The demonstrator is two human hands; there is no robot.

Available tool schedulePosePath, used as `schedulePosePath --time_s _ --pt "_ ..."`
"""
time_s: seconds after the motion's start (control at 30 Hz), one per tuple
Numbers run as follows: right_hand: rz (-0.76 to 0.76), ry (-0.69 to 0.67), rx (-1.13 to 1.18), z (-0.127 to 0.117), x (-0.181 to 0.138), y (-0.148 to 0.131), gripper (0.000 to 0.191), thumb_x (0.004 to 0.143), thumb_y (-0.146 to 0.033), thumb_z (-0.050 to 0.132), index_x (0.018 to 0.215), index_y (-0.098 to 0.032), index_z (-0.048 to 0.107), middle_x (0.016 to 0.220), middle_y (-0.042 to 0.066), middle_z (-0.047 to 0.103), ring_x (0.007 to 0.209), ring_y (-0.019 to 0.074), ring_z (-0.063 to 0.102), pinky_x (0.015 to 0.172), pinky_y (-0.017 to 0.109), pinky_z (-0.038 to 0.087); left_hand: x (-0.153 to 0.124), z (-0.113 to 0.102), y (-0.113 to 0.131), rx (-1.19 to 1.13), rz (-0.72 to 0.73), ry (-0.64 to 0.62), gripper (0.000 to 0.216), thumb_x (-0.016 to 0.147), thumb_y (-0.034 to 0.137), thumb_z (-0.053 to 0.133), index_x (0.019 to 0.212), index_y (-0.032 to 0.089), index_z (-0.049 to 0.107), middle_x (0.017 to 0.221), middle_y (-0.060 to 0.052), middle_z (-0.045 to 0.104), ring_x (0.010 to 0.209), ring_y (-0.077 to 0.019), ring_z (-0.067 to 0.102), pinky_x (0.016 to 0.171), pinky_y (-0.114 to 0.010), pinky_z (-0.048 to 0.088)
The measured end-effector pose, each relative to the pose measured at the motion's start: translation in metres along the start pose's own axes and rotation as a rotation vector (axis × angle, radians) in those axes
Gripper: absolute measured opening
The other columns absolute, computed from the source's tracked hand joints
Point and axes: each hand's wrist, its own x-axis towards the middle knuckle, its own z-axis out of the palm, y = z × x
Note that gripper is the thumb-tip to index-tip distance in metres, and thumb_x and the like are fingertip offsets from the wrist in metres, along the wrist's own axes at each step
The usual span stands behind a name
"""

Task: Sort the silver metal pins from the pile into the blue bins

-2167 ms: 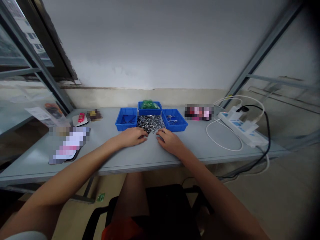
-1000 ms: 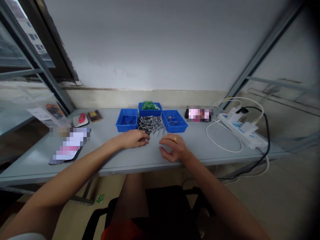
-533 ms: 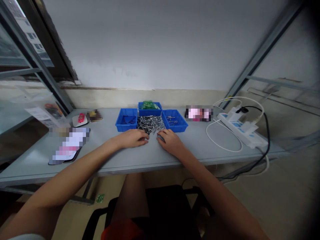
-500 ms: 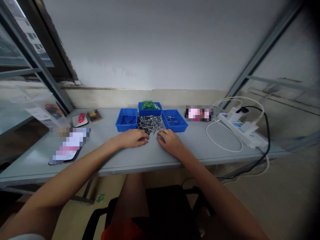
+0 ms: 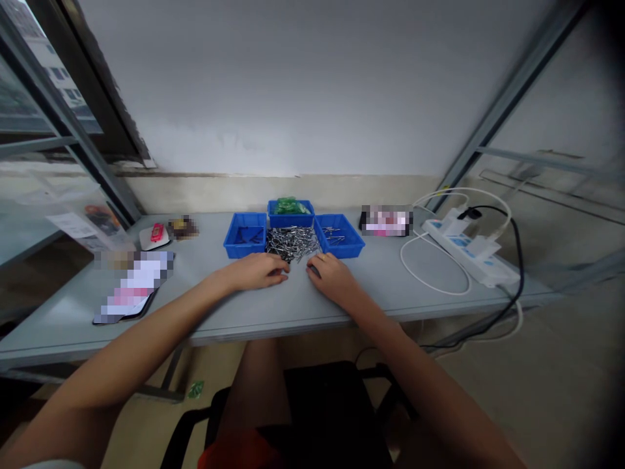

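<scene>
A heap of small shiny metal pieces (image 5: 293, 241), which look like screws or pins, lies on the table between three blue trays. My left hand (image 5: 263, 270) rests on the table at the heap's front left, fingers loosely bent and thumb apart, with nothing visible in it. Just right of it lies my right hand (image 5: 330, 275), a ring on one finger, loosely curled with a gap between thumb and fingers. The left blue tray (image 5: 234, 250) holds a few dark thin pieces. Several long metal pins lie in the right blue tray (image 5: 352, 249). Green packets (image 5: 291, 206) fill the rear blue tray (image 5: 291, 221).
A phone (image 5: 134, 286) lies at the left, near a small white scale (image 5: 152, 238) with a red item on it. Another phone (image 5: 385, 221) stands at the back right. A white power strip (image 5: 473, 254) with plugs and looping cables occupies the right end.
The view has shifted very slightly. Both hands stay in place beside the heap, and nothing has been picked up or put down.
</scene>
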Motion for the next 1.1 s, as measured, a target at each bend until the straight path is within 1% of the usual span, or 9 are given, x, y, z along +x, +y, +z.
schedulePosePath --time_s 0.13,0.27,0.37,0.5,0.6,0.77,0.87,1.1 --pt "0.001 0.013 0.003 0.001 0.000 0.001 0.016 0.085 -0.014 0.044 0.086 -0.015 0.059 0.084 0.008 0.063 0.080 0.0201 0.053 0.075 0.032 0.040 0.000 0.000 0.000 -0.005 0.002 0.003 0.026 0.088 0.032 0.043 0.104 0.019 0.059 0.093 -0.005 0.060 0.079 -0.0147 0.057 0.067 -0.025 0.041" --pt "0.024 0.038 0.023 0.003 -0.001 0.003 0.017 0.084 -0.011 0.043 0.090 -0.016 0.058 0.085 0.007 0.064 0.081 0.0204 0.054 0.074 0.032 0.041 0.000 0.000 0.000 -0.002 0.005 0.012 0.026 0.087 0.031 0.043 0.104 0.019 0.060 0.094 -0.005 0.061 0.077 -0.0143 0.057 0.066 -0.024 0.040" --pt "0.008 0.044 0.042 0.005 -0.001 0.003 0.020 0.085 -0.009 0.040 0.093 -0.015 0.056 0.087 0.008 0.064 0.082 0.0203 0.055 0.075 0.032 0.042 0.000 0.001 0.000 0.008 -0.006 0.018 0.026 0.087 0.032 0.043 0.104 0.019 0.060 0.095 -0.005 0.061 0.079 -0.0150 0.058 0.067 -0.025 0.041" --pt "-0.072 0.040 0.110 0.004 -0.001 0.001 0.023 0.086 -0.008 0.036 0.099 -0.015 0.054 0.092 0.008 0.062 0.088 0.0197 0.055 0.080 0.032 0.043 0.001 0.002 0.001 0.049 -0.063 0.076 0.029 0.088 0.034 0.042 0.108 0.019 0.057 0.101 -0.006 0.062 0.086 -0.0173 0.059 0.071 -0.026 0.042" --pt "-0.143 0.031 0.159 0.001 -0.001 -0.003 0.021 0.088 -0.009 0.036 0.100 -0.015 0.052 0.092 0.008 0.061 0.089 0.0191 0.054 0.081 0.031 0.043 0.001 0.002 0.003 0.065 -0.093 0.125 0.031 0.089 0.035 0.041 0.110 0.019 0.056 0.100 -0.006 0.063 0.087 -0.0179 0.058 0.073 -0.028 0.042" --pt "-0.167 0.053 0.197 -0.002 -0.001 -0.007 0.020 0.088 -0.010 0.035 0.099 -0.015 0.052 0.093 0.008 0.060 0.091 0.0186 0.053 0.082 0.032 0.042 0.002 0.002 0.006 0.043 -0.028 0.093 0.026 0.089 0.032 0.040 0.099 0.018 0.060 0.092 -0.005 0.063 0.079 -0.0152 0.057 0.068 -0.026 0.041" --pt "-0.182 0.054 0.210 -0.003 -0.001 -0.007 0.020 0.089 -0.011 0.035 0.097 -0.017 0.052 0.091 0.008 0.060 0.090 0.0183 0.053 0.082 0.032 0.043 0.002 0.003 0.007 0.049 -0.015 0.099 0.026 0.089 0.032 0.040 0.093 0.017 0.061 0.086 -0.005 0.062 0.076 -0.0147 0.056 0.066 -0.026 0.041" --pt "-0.234 0.054 0.210 -0.006 -0.001 -0.009 0.019 0.090 -0.013 0.035 0.096 -0.016 0.053 0.087 0.007 0.060 0.087 0.0178 0.053 0.078 0.031 0.043 0.002 0.004 0.008 0.015 0.005 0.111 0.025 0.089 0.032 0.040 0.090 0.017 0.060 0.083 -0.004 0.061 0.075 -0.0143 0.056 0.065 -0.026 0.041"
